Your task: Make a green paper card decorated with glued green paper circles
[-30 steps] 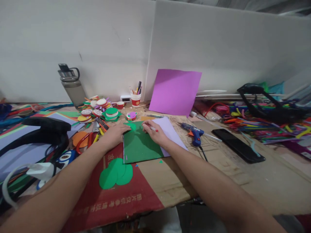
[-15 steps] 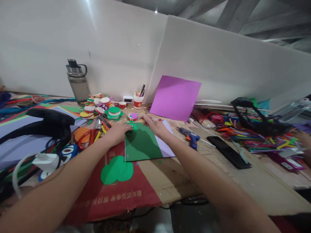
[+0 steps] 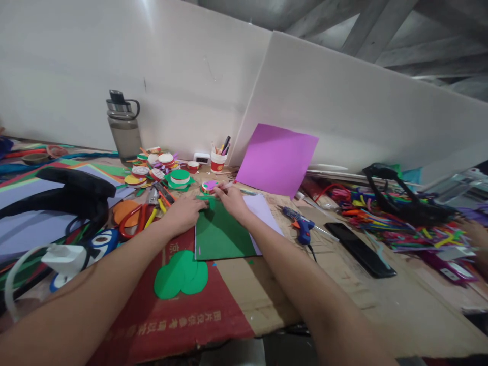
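Note:
A dark green sheet [image 3: 224, 236] lies on the cardboard, over a pale lilac sheet [image 3: 263, 213]. At its upper left corner, my left hand [image 3: 185, 213] has its fingers bent and pressed onto a bright green paper circle [image 3: 206, 198], which they partly cover. My right hand [image 3: 234, 203] is closed in a pinch around a slim, pale pen [image 3: 227, 185], close to the same corner; its tip is hidden. Several loose green paper circles [image 3: 181, 274] overlap on the red part of the cardboard, in front of the sheet.
Paper-trimmed round boxes [image 3: 179, 178], a water bottle [image 3: 124, 127] and a pen cup [image 3: 218, 161] stand behind. Red-handled scissors [image 3: 133, 221] and a white plug [image 3: 64, 255] lie left. Rightward are a glue gun [image 3: 303, 227], a phone [image 3: 358, 249] and colourful pipe cleaners [image 3: 404, 223]. A purple sheet [image 3: 276, 157] leans behind.
My right hand has moved left and slightly down, closer to my left hand and the green circle. The left hand stays at the corner. The view has shifted slightly.

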The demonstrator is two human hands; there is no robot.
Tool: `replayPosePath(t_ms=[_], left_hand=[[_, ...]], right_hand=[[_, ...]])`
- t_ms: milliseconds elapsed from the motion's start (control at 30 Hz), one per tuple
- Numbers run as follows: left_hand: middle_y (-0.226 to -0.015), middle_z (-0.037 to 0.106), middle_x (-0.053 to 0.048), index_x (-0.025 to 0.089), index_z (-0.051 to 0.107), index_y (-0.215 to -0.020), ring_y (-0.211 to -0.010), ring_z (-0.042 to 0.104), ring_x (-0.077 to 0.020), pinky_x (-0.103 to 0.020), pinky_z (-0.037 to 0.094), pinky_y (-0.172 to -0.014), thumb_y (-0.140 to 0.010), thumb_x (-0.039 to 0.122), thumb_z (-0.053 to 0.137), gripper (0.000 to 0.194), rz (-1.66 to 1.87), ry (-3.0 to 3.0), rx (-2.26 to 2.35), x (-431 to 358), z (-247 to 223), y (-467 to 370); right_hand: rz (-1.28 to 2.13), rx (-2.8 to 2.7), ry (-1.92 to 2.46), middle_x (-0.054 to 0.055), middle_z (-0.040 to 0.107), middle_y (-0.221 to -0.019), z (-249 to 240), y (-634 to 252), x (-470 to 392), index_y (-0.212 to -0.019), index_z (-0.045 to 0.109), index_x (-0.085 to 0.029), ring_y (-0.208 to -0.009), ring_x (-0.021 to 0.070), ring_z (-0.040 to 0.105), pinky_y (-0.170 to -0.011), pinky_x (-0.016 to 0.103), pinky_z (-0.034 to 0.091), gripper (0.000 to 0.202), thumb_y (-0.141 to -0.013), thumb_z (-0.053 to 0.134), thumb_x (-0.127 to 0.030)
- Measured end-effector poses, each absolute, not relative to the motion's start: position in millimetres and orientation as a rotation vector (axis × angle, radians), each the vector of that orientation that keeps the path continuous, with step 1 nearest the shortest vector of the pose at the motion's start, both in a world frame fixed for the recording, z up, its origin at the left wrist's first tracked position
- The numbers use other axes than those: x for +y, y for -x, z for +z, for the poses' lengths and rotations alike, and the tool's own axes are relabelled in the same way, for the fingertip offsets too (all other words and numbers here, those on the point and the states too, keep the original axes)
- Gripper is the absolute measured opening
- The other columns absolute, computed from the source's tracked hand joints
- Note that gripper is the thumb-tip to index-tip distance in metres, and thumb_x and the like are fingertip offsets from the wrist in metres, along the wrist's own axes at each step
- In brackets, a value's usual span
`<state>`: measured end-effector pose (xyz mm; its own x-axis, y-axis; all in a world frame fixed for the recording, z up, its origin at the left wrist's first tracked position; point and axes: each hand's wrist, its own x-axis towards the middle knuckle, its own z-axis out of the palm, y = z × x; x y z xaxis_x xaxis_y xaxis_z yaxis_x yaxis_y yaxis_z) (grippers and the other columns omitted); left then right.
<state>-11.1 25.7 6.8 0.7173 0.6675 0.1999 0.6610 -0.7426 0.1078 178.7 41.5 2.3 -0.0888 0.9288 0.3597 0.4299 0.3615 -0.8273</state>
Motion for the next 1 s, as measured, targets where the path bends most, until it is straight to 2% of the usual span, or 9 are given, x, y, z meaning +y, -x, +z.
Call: replayPosePath(t_ms=[300, 433, 633, 1000], left_hand=[[-0.116, 0.069, -0.007, 0.017, 0.069, -0.115, -0.109, 0.061, -0.0234, -0.039, 0.046, -0.099, -0.075, 0.005, 0.042, 0.050, 0.344, -2.904, 1.136, 29, 3, 11], [-0.121, 0.067, -0.005, 0.019, 0.069, -0.116, -0.112, 0.059, -0.0221, -0.039, 0.043, -0.103, -0.075, 0.005, 0.043, 0.050, 0.337, -2.906, 1.148, 31, 1, 12], [-0.119, 0.068, -0.007, 0.017, 0.068, -0.117, -0.110, 0.060, -0.0223, -0.039, 0.046, -0.100, -0.076, 0.004, 0.041, 0.051, 0.343, -2.921, 1.111, 30, 2, 12], [-0.130, 0.062, -0.004, 0.019, 0.067, -0.120, -0.119, 0.056, -0.0218, -0.039, 0.041, -0.106, -0.076, 0.006, 0.042, 0.052, 0.336, -2.895, 1.151, 27, 3, 13]], right_hand=[[0.553, -1.808, 1.273, 0.002, 0.066, -0.079, -8, -175, 49, -0.073, 0.064, -0.017, -0.068, 0.0117, 0.058, -0.069, 0.024, 0.042, 0.021, -0.090, 0.053, -0.024], [0.508, -1.818, 1.276, 0.001, 0.066, -0.078, -6, -174, 47, -0.075, 0.063, -0.017, -0.071, 0.0126, 0.058, -0.071, 0.025, 0.041, 0.018, -0.089, 0.054, -0.022], [0.544, -1.769, 1.273, -0.002, 0.061, -0.068, -4, -174, 42, -0.078, 0.060, -0.018, -0.065, 0.0122, 0.057, -0.066, 0.024, 0.041, 0.012, -0.088, 0.053, -0.021], [0.636, -1.617, 1.269, 0.000, 0.064, -0.073, -16, -176, 44, -0.084, 0.056, -0.019, -0.069, 0.0135, 0.061, -0.068, 0.025, 0.046, 0.011, -0.089, 0.051, -0.027]])
